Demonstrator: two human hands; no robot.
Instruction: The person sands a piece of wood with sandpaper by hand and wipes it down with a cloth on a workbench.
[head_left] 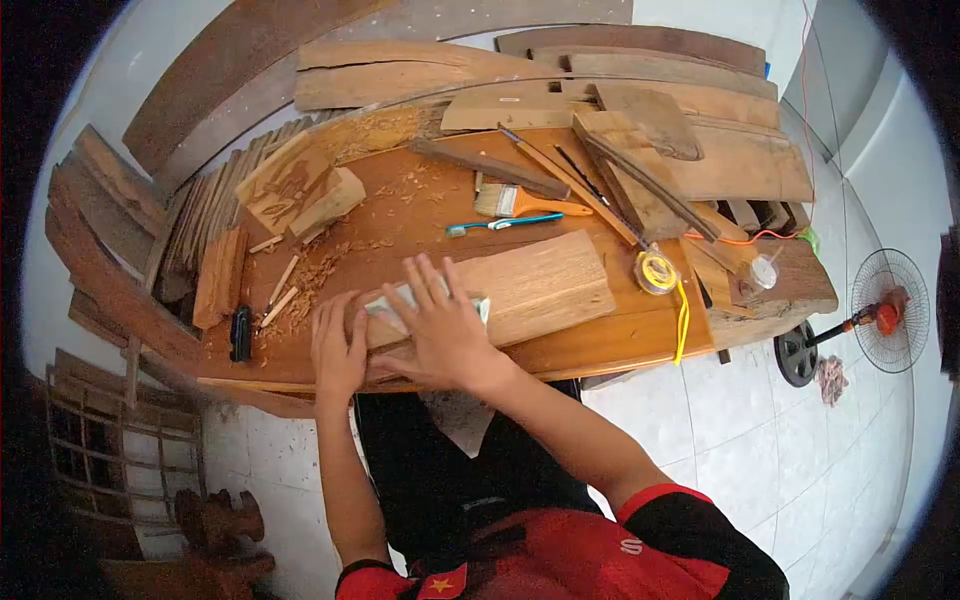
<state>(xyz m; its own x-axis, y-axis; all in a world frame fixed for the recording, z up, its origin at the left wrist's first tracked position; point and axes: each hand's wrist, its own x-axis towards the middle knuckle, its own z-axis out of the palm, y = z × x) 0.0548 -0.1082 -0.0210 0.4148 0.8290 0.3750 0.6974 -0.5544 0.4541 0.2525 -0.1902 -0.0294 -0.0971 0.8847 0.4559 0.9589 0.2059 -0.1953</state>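
Note:
A thick wooden block (545, 285) lies along the front of the bench, its left part under my hands. At its left end, my left hand (338, 348) is closed around the end, thumb towards the block. My right hand (440, 325) lies flat across the top with fingers spread, pressing on a pale, whitish-green sheet (395, 303) whose edges show on both sides of the hand. Whether the sheet is paper or cloth I cannot tell. My right palm covers part of the block.
A brush (520, 203), a toothbrush (505, 224) and a yellow tape measure (656, 272) lie beyond the block. To the left are a carved wood piece (290, 190), wood shavings (318, 275) and a black object (241, 333). Boards line the back; a fan (888, 315) stands right.

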